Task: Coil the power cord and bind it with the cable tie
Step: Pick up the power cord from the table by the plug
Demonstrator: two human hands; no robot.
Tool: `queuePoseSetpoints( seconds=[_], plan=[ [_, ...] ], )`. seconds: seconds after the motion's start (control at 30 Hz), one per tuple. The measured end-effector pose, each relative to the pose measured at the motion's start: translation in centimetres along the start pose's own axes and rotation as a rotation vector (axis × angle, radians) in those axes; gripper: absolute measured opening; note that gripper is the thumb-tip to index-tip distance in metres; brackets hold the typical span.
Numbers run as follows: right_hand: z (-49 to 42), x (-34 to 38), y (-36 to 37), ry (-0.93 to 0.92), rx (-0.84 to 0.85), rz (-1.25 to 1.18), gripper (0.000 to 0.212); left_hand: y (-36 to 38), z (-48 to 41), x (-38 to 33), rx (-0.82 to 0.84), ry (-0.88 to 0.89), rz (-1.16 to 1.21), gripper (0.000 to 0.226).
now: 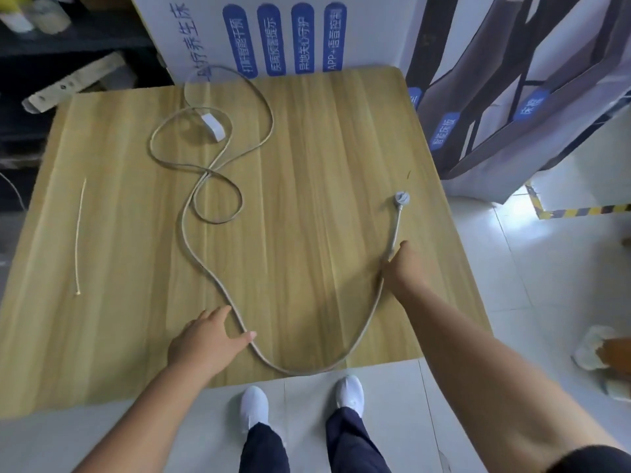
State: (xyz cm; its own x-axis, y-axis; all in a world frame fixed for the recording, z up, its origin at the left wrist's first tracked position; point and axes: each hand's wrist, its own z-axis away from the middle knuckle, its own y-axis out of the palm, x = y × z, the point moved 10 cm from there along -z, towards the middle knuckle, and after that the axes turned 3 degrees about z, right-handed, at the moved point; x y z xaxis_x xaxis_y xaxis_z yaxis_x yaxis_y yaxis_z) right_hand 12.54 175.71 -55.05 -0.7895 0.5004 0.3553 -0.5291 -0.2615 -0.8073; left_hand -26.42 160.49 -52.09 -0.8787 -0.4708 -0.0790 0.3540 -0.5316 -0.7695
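Note:
A long grey power cord (191, 247) sprawls in loose loops over the wooden table (307, 148). Its white plug block (213, 126) lies at the back, and its round grey end (401, 198) lies at the right. My right hand (403, 268) is closed on the cord a little below that round end. My left hand (208, 339) rests flat near the front edge, fingers spread, with the cord passing between thumb and fingers. A thin white cable tie (79, 233) lies straight at the table's left side, apart from both hands.
A white box with blue labels (273, 35) stands against the table's back edge. A grey printed carton (532, 97) leans at the right. Dark shelving (51, 63) fills the left background. The cord's lowest bend (300, 372) hangs just over the front edge.

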Motion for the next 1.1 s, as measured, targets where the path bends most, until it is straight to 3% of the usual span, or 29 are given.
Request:
queuePoseSetpoints(
  seconds=[0.1, 0.27, 0.43, 0.57, 0.67, 0.8, 0.93, 1.1],
  plan=[
    [-0.8, 0.5, 1.3, 0.038, 0.005, -0.012, 0.016, 1.1, -1.8, 0.2, 0.046, -0.068, -0.039, 0.059],
    [-0.4, 1.4, 2.2, 0.118, 0.090, -0.125, 0.016, 3.8, -4.3, 0.1, 0.142, -0.111, -0.045, 0.051],
    [1.5, 2.2, 1.4, 0.093, 0.055, -0.404, 0.022, 4.1, -5.7, 0.2, 0.041, -0.165, 0.205, 0.030],
    [4.3, 4.0, 0.7, 0.013, 0.183, -0.641, 0.027, 3.3, -5.7, 0.4, 0.079, -0.218, 0.502, 0.022],
    [6.4, 5.8, 0.2, -0.072, 0.316, -0.726, 0.025, 0.5, -4.7, -2.4, 0.111, -0.115, 0.828, 0.011],
    [10.4, 10.5, -2.2, -0.233, 0.393, -0.798, 0.023, -6.7, -2.0, -7.8, 0.116, 0.134, 0.948, 0.010],
    [13.8, 15.5, -3.9, -0.318, 0.454, -0.907, 0.019, -14.3, 1.7, -13.3, 0.056, 0.430, 0.911, 0.013],
    [17.4, 20.3, -7.5, -0.469, 0.342, -0.864, 0.016, -20.8, 6.6, -17.4, -0.023, 0.607, 0.818, 0.006]
  ],
)
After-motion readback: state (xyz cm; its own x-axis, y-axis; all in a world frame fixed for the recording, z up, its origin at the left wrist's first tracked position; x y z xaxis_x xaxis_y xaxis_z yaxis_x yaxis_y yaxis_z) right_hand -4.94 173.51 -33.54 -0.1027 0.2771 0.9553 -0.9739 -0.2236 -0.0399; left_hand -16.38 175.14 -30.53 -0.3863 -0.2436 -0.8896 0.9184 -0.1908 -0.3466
